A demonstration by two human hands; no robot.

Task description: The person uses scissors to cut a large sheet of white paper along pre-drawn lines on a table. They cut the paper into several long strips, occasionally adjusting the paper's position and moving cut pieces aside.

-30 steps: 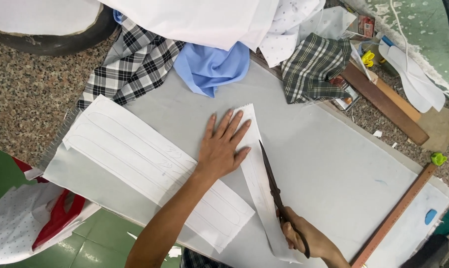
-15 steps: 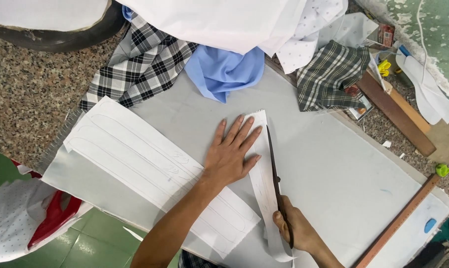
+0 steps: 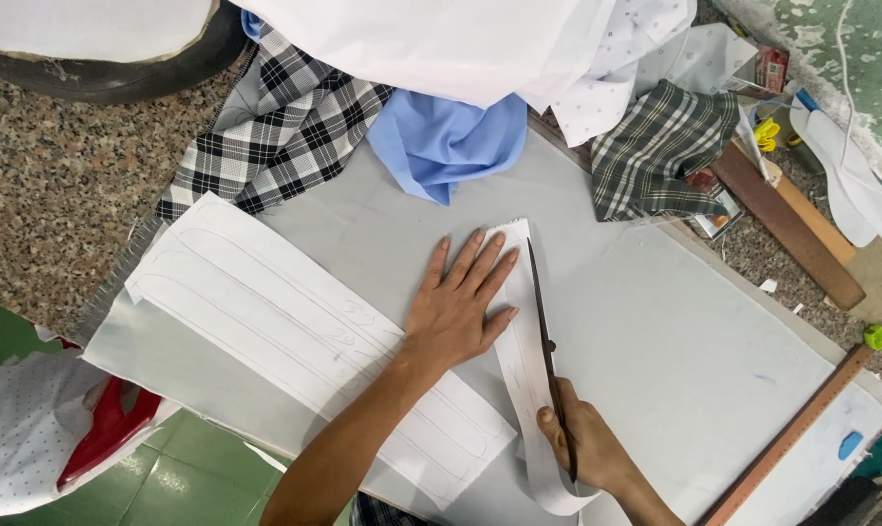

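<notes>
My left hand [image 3: 460, 304] lies flat with fingers spread, pressing a white interfacing sheet [image 3: 295, 336] marked with long pencilled outlines onto the grey cutting mat [image 3: 675, 331]. My right hand [image 3: 582, 450] grips the handles of long dark scissors [image 3: 548, 336], whose blades run up along the right edge of a narrow white strip [image 3: 521, 331] beside my left fingers. The blade tip reaches near the strip's far end. The strip's lower end curls off below my right hand.
Black-and-white plaid fabric [image 3: 275, 131], blue cloth [image 3: 446, 141], white fabric [image 3: 460, 44] and a dark green plaid piece [image 3: 660, 151] crowd the far edge. Wooden rulers [image 3: 787, 229] [image 3: 791, 433] lie right. A red object [image 3: 105, 429] sits lower left.
The scissors have advanced up along the strip toward its far end, and my right hand followed. My left hand stays flat on the sheet, with the view shifted slightly.
</notes>
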